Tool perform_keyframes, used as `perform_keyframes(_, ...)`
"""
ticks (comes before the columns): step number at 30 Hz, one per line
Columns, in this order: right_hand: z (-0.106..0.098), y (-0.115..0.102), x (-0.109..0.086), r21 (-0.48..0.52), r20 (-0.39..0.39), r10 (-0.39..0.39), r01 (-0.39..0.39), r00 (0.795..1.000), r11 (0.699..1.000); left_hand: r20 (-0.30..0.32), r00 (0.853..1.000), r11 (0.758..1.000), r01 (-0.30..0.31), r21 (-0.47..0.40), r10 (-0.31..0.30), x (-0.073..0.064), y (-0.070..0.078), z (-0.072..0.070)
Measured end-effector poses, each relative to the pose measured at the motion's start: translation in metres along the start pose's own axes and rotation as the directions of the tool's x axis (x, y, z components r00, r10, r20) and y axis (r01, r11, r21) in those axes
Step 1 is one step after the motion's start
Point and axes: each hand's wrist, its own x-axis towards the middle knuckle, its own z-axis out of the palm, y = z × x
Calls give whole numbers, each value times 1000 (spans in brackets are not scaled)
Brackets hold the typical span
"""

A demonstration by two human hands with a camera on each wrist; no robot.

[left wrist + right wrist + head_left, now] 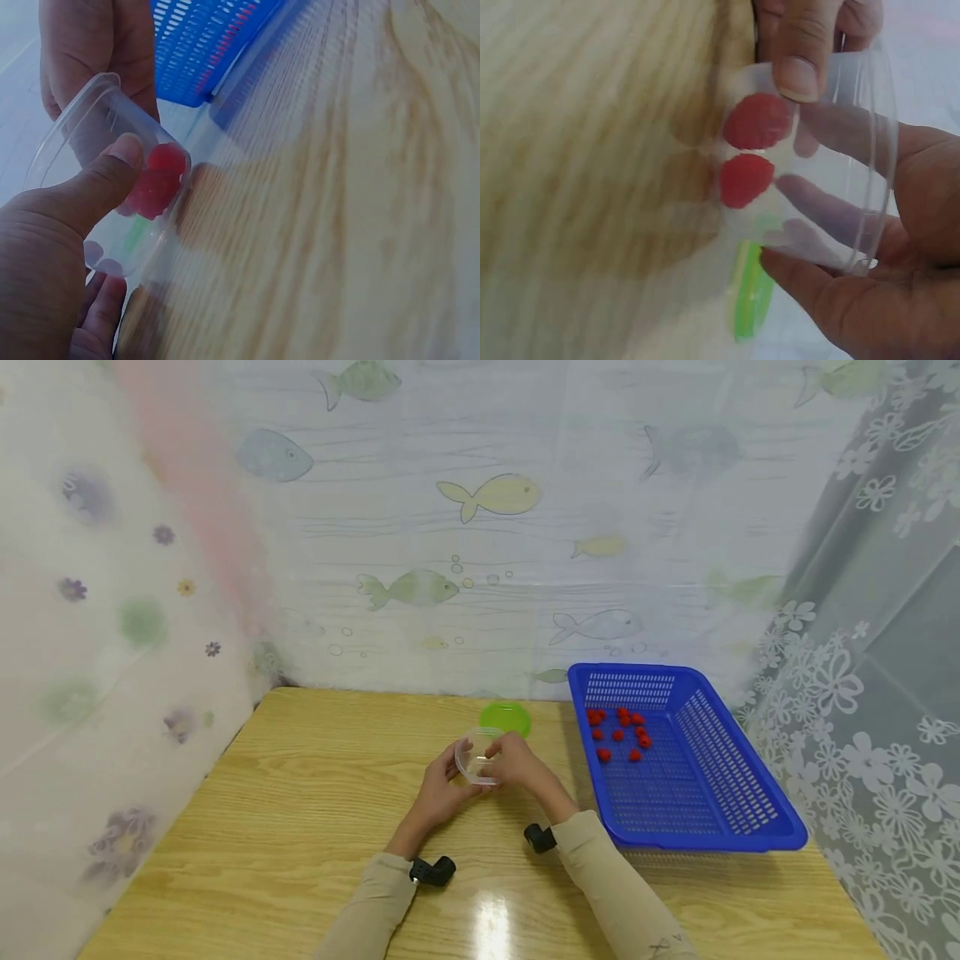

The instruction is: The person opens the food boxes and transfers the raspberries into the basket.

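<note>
My left hand (442,785) grips a clear plastic tub (75,150), its thumb on the near wall and its fingers round the other side. The tub is tipped a little, its mouth toward the right hand. Two red raspberries (757,121) lie at its bottom, seen through the wall in the right wrist view. My right hand (521,764) reaches over the rim from the right. Its fingers (817,199) show through the clear wall, extended, one tip close to the lower raspberry. No berry shows pinched between them.
A round green lid (506,718) lies on the wooden table (300,793) just beyond the tub. At the right stands a blue slotted basket (690,827) with several raspberries (635,755) toward its far left. Patterned curtains (480,543) hang behind and at both sides.
</note>
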Motion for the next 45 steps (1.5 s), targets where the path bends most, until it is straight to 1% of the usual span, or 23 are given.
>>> perform_keyframes(3,-3,-3,1,-49,11,-6,7,1000,999,6,1000,1000,-28,10,28,0,-1,1)
perform_keyframes(8,-7,-7,1,-121,44,-5,10,999,993,13,1000,999,-11,40,11,0,2,2)
perform_keyframes(11,-7,-8,1,-167,72,-15,27,997,985,16,1000,999,-14,47,13,0,3,2)
perform_keyframes(14,-6,-8,1,-185,92,-31,47,995,982,20,1000,999,-23,39,22,-1,4,1)
perform_keyframes(18,-4,-7,0,-181,81,-37,51,996,982,27,1000,1000,-11,12,11,-2,4,0)
perform_keyframes(21,-2,-6,0,-165,57,-20,29,998,986,35,999,1000,7,18,-7,-2,6,0)
perform_keyframes(24,0,-7,-1,-131,37,13,-8,999,991,51,999,1000,8,22,-9,-5,22,-1)
perform_keyframes(28,-1,-7,-3,-94,33,30,-27,999,995,41,999,999,14,32,-15,-4,19,0)
perform_keyframes(31,-1,-6,-2,-98,43,10,-6,999,995,10,1000,999,23,38,-23,-2,4,3)
perform_keyframes(34,-1,-4,0,-96,53,-6,11,999,995,6,1000,999,14,36,-14,-1,4,4)
perform_keyframes(36,0,-2,2,-90,54,-12,17,998,996,16,1000,999,6,43,-7,-1,4,3)
perform_keyframes(40,0,-1,2,-78,48,-8,12,999,997,33,999,998,1,58,-3,-1,4,1)
perform_keyframes(45,1,-2,2,-62,20,6,-5,1000,998,39,999,998,-12,56,10,-1,6,-1)
